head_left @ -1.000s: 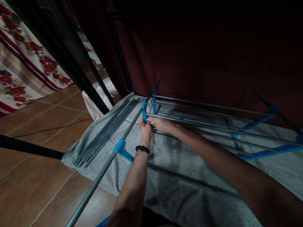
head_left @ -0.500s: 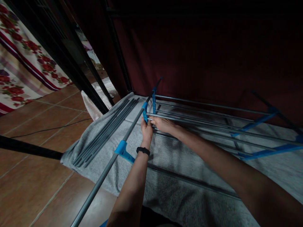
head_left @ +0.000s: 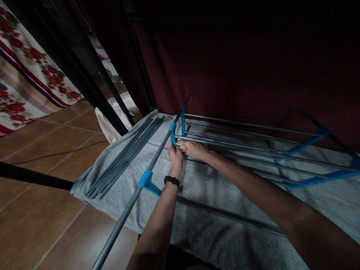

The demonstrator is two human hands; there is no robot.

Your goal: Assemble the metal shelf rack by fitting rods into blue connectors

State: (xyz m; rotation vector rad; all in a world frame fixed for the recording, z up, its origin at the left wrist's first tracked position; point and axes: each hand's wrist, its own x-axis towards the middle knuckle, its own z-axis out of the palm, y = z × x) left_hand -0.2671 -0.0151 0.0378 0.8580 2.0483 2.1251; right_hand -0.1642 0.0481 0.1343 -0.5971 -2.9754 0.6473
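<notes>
Here, left hand (head_left: 176,159): grips a blue plastic bracket (head_left: 172,136), fingertips hidden.
Right hand (head_left: 195,150): pinches a thin grey metal rod (head_left: 178,144), partly covered.

a close head view looks forward and down at the bare left hand (head_left: 176,157) and right hand (head_left: 194,150). it faces dark maroon cloth (head_left: 225,75).

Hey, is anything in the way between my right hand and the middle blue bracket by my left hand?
Nothing visible blocks it: only a short stretch of grey tube shows between your right hand and the middle blue bracket. Your left hand holds the bracket's lower end from below.
</notes>
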